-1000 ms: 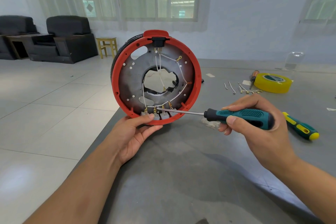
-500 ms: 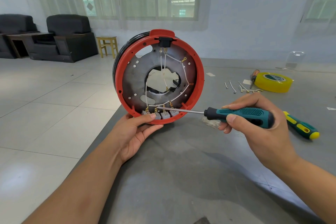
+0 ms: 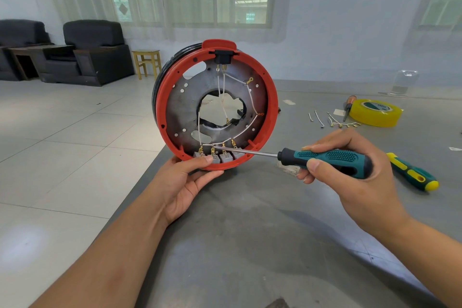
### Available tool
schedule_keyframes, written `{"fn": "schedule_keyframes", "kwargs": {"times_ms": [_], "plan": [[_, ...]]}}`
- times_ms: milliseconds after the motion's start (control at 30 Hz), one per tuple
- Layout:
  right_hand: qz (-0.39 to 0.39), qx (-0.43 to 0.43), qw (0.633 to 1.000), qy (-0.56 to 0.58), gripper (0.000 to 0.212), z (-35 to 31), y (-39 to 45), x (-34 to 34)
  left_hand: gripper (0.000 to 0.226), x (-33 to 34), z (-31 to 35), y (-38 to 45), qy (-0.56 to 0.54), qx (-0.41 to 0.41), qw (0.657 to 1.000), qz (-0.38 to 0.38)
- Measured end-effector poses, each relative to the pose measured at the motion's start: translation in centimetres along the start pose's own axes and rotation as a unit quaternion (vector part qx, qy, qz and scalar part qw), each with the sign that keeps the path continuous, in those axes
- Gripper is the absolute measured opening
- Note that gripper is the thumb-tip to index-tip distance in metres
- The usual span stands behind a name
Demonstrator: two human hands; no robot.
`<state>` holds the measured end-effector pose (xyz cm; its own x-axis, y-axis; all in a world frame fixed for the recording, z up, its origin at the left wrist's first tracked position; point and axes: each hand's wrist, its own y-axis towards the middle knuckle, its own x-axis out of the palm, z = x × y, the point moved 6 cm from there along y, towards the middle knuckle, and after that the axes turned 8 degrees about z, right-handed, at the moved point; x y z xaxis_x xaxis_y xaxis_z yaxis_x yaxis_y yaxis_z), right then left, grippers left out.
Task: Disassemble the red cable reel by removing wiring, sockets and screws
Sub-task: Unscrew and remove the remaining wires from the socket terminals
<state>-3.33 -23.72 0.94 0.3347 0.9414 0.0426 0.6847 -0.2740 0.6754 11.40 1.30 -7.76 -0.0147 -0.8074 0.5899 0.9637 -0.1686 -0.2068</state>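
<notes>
**A:** Where is the round red plastic cable reel [image 3: 215, 105] right now?

**B:** Standing on edge at the left edge of the grey table [image 3: 250, 245], open side facing the person. The left hand [image 3: 182, 182] cups its bottom rim from below, thumb curled over the rim beside the row of grey socket blocks [image 3: 220, 157].

**A:** And the other hand?

**B:** The right hand [image 3: 350, 177] is wrapped firmly round the teal-and-black handle of a screwdriver [image 3: 325, 159]. Its steel shaft runs almost level, pointing left, with the tip at the brass terminals [image 3: 212, 150] where the thin white wires [image 3: 240, 132] meet the sockets.

**A:** So what does the next move depend on?

**B:** The terminals lie straight to the left of the gripping hand, in line with the tool's long axis. The right hand works; the left, nearer the reel, only steadies it.

**A:** Any difference from a second ago?

**B:** Little. The reel sits slightly more to the right and the tip has crept further left along the terminal row. Both grips are unchanged.

**A:** Anything else on the table?

**B:** Near the far right edge, a yellow tape roll [image 3: 375, 112], loose removed wires [image 3: 332, 121], and a green-and-yellow screwdriver [image 3: 412, 172].
</notes>
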Motion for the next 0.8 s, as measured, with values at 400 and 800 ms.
{"fn": "schedule_keyframes", "kwargs": {"times_ms": [400, 800], "plan": [[-0.017, -0.007, 1.000, -0.014, 0.013, 0.1, -0.2, 0.0, 0.062, 0.0, 0.0, 0.0, 0.001, 0.005, 1.000, 0.006], [-0.068, -0.116, 0.985, -0.111, 0.018, -0.6, -1.5, 1.3, 0.051, -0.3, 0.0, 0.2, -0.023, 0.016, 0.999, 0.036]]}}
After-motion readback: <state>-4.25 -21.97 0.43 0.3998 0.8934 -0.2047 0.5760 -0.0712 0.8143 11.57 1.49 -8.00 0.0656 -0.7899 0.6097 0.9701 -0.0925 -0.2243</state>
